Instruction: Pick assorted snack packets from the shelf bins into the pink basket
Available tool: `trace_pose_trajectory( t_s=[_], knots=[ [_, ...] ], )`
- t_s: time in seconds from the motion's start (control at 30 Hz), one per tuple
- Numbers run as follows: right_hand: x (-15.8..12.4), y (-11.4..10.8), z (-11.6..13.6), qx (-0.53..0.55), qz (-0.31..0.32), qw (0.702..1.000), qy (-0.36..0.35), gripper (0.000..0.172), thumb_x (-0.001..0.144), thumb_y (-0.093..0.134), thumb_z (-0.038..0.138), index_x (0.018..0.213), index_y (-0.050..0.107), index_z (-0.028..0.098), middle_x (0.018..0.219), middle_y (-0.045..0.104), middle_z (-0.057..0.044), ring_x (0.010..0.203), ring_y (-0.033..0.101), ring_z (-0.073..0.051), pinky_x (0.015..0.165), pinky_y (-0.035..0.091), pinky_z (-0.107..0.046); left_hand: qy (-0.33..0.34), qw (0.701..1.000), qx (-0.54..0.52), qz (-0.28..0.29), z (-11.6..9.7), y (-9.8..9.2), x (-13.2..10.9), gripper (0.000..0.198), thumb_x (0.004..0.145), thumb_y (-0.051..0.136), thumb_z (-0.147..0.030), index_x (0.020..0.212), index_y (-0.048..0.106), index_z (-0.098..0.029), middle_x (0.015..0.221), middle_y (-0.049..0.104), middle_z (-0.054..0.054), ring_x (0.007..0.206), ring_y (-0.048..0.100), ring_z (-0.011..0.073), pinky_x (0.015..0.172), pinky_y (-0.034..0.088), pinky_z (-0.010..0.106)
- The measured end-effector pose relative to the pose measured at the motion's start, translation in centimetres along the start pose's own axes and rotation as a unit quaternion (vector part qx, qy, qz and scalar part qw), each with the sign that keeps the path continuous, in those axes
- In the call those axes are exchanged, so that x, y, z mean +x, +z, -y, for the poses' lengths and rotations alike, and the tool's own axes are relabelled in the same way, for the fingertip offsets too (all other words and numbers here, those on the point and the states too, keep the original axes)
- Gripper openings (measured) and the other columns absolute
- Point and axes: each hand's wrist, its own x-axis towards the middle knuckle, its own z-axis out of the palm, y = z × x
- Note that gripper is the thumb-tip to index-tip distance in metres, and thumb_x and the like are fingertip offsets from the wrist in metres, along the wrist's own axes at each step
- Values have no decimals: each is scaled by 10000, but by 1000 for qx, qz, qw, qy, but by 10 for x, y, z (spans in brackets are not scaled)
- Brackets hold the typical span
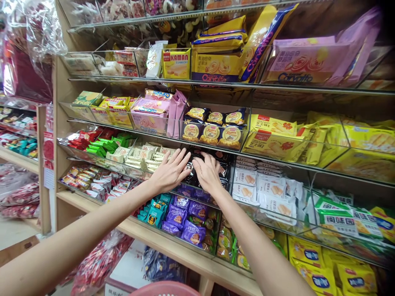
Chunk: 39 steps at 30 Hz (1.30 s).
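Both of my hands reach into a clear-walled compartment of black snack packets [226,170] on the second shelf from the bottom. My left hand [169,172] lies palm down over its left side, fingers stretched and spread, the tips at the black packets. Beside it, my right hand [208,170] rests on the same packets with its fingers apart and slightly bent; some fingertips are hard to make out. I see nothing held in either hand. Cream-coloured packets [143,156] lie left of my left hand, and white wafer packets [245,183] stand right of my right hand.
Round-label biscuit packs [212,133] sit on the shelf just above my hands. Purple packets [177,216] and teal packets [156,211] fill the bottom row below. A pink basket [166,289] stands at the front, near a white box [129,267]. Clear dividers separate the compartments.
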Motion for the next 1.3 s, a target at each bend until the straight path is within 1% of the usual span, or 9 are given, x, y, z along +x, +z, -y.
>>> trace_pose_trajectory(
  t_s=[0.13,0.23,0.37,0.5,0.67,0.83,1.07,1.17,1.3],
  knots=[
    [0,1,-2,-1,-2,1000,-3,455,933,273,477,1183,565,235,1341,470,-112,1245,353,-277,1003,289,-502,-5,1000,7,-10,0,1,3,564,964,220,-422,1441,254,-123,1506,250,150,1402,171,261,1126,132,501],
    [-1,-1,0,-9,-4,1000,-26,446,930,291,476,1178,569,230,1343,473,-110,1244,355,-274,1005,287,-495,-11,999,19,-28,-2,3,-6,570,960,249,-424,1449,232,-131,1520,195,159,1408,146,261,1131,102,500],
    [-2,-3,2,-18,1,1000,-23,441,928,316,467,1177,573,209,1343,474,-114,1243,356,-273,1002,292,-480,0,998,35,-49,-3,6,-14,590,950,304,-424,1464,183,-161,1539,116,140,1418,89,256,1132,45,508],
    [-1,-3,1,-16,2,1000,-17,455,925,309,483,1179,571,211,1344,472,-116,1239,355,-270,996,293,-478,24,999,32,-32,0,5,-8,560,956,292,-409,1467,170,-216,1545,114,101,1419,87,241,1129,23,508],
    [-1,-2,0,-19,-7,1000,-3,482,916,306,509,1180,570,204,1324,483,-130,1224,366,-283,986,299,-488,24,1000,5,0,4,3,-2,584,946,287,-462,1468,162,-230,1539,136,127,1412,125,267,1115,43,536],
    [-3,-4,3,-24,-7,999,-42,451,921,330,478,1191,563,201,1342,482,-121,1240,365,-275,995,295,-481,20,1000,-10,-8,4,0,-8,565,951,308,-402,1468,160,-231,1543,134,104,1417,80,270,1119,17,538],
    [-4,-6,4,-12,-9,999,-35,469,924,310,491,1189,563,199,1336,489,-114,1239,368,-267,1000,289,-471,22,999,14,-28,0,-6,-14,548,958,294,-346,1471,146,-220,1548,87,93,1421,53,247,1125,10,521],
    [-3,-7,3,4,-21,999,-28,483,927,286,497,1171,575,196,1316,504,-114,1227,377,-262,995,292,-458,40,998,22,-49,-6,-7,-19,582,956,297,-358,1477,96,-193,1546,101,93,1421,62,237,1132,-10,506],
    [-4,-10,2,43,-69,997,-11,490,933,260,495,1116,601,196,1247,551,-102,1188,407,-239,992,301,-422,57,996,15,-67,-17,-4,-22,639,946,321,-395,1480,46,-178,1544,120,95,1419,82,238,1144,-8,476]
  ],
)
